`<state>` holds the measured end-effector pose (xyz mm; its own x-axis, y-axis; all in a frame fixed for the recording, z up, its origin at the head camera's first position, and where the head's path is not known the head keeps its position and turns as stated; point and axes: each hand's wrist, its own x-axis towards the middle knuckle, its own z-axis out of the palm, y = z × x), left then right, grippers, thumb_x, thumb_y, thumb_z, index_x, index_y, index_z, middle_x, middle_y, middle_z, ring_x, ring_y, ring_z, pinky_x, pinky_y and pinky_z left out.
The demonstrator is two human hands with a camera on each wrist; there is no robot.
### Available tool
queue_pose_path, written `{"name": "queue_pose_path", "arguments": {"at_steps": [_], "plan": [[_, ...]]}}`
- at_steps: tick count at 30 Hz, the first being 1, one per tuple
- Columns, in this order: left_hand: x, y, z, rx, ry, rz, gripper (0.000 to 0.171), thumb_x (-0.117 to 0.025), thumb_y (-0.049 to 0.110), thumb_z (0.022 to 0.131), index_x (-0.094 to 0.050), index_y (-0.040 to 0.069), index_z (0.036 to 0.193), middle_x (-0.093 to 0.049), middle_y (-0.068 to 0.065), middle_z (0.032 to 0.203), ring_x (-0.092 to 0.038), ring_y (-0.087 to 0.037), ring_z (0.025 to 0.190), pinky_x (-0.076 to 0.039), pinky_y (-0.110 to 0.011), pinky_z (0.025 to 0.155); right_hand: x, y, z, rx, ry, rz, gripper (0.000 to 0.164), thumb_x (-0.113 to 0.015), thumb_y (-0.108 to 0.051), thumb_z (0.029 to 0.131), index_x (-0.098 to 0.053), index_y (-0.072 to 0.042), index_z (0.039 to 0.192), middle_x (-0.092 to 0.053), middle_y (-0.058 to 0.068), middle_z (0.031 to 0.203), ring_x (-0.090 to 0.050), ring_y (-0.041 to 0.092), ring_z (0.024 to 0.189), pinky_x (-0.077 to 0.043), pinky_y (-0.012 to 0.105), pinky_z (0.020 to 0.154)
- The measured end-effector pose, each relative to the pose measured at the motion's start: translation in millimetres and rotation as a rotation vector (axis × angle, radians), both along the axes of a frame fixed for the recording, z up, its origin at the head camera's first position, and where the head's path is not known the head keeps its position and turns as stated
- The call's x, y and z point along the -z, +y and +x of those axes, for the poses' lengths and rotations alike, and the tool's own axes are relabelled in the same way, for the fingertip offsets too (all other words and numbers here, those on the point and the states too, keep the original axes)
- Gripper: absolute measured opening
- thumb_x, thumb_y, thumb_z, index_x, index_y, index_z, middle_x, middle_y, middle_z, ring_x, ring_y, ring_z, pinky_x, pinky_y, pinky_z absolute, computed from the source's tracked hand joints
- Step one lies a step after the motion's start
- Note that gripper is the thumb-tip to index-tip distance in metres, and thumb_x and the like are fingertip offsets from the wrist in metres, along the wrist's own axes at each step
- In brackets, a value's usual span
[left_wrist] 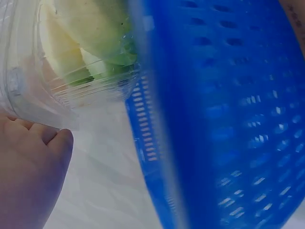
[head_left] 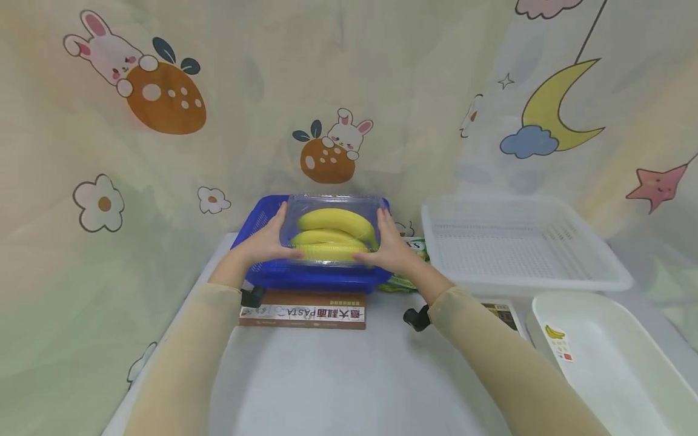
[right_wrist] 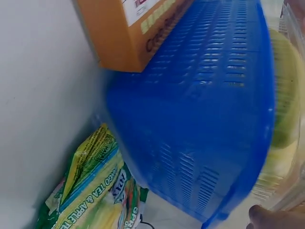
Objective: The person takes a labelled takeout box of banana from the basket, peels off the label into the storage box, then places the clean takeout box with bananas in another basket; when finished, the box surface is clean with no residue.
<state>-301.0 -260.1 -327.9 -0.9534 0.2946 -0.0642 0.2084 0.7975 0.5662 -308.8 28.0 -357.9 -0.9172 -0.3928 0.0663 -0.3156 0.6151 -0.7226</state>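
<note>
A clear plastic box [head_left: 335,202] with yellow bananas [head_left: 335,223] inside is held over the blue basket [head_left: 311,281], between both hands. My left hand [head_left: 264,243] grips its left side, thumb across the front. On the right side my right hand [head_left: 394,247] holds it the same way. In the left wrist view, fingers [left_wrist: 57,143] touch the box's edge [left_wrist: 19,90] beside the blue basket wall [left_wrist: 228,114]. The right wrist view shows only a fingertip [right_wrist: 267,217] near the box. Whether the box touches the basket I cannot tell.
A brown pasta box [head_left: 302,310] lies before the blue basket. A green and yellow packet [right_wrist: 95,186] lies at its right. Farther right stand a white perforated basket [head_left: 523,284] and a white tray [head_left: 556,321] with a banana sticker. A printed card [head_left: 504,313] lies beside the tray.
</note>
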Motion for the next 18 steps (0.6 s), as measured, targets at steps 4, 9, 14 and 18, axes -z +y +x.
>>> {"name": "queue_pose_path", "arguments": {"at_steps": [4, 9, 14, 18], "plan": [[8.7, -3, -1.7, -0.02, -0.023, 0.003, 0.124, -0.073, 0.049, 0.068, 0.018, 0.012, 0.144, 0.014, -0.009, 0.153, 0.004, -0.031, 0.141, -0.012, -0.054, 0.111, 7.3, -5, -2.6, -0.005, -0.021, 0.018, 0.121, -0.069, -0.057, 0.069, 0.012, -0.008, 0.145, 0.015, 0.011, 0.152, 0.008, 0.029, 0.14, -0.011, 0.054, 0.111], [14.6, -9, -3.5, -0.033, -0.053, -0.006, 0.123, -0.073, 0.048, 0.069, 0.019, 0.013, 0.143, 0.015, -0.008, 0.152, 0.004, -0.032, 0.141, -0.012, -0.054, 0.111, 11.9, -13, -5.6, -0.01, -0.046, 0.044, 0.121, -0.069, -0.056, 0.069, 0.012, -0.007, 0.145, 0.015, 0.012, 0.152, 0.009, 0.029, 0.14, -0.011, 0.052, 0.112], [22.4, -12, -8.2, -0.041, -0.07, -0.015, 0.12, -0.072, 0.044, 0.071, 0.019, 0.012, 0.143, 0.016, -0.01, 0.152, 0.005, -0.033, 0.14, -0.01, -0.054, 0.111, 14.6, -20, -11.2, -0.022, -0.05, 0.108, 0.122, -0.069, -0.057, 0.069, 0.012, -0.004, 0.144, 0.016, 0.016, 0.151, 0.009, 0.032, 0.14, -0.011, 0.051, 0.112], [31.8, -14, -14.2, -0.035, -0.09, -0.001, 0.117, -0.071, 0.041, 0.073, 0.018, 0.011, 0.143, 0.015, -0.01, 0.152, 0.007, -0.032, 0.14, -0.008, -0.054, 0.111, 13.5, -24, -15.7, -0.011, -0.047, 0.166, 0.123, -0.07, -0.057, 0.068, 0.01, -0.002, 0.144, 0.015, 0.019, 0.15, 0.006, 0.037, 0.139, -0.013, 0.053, 0.111]]}}
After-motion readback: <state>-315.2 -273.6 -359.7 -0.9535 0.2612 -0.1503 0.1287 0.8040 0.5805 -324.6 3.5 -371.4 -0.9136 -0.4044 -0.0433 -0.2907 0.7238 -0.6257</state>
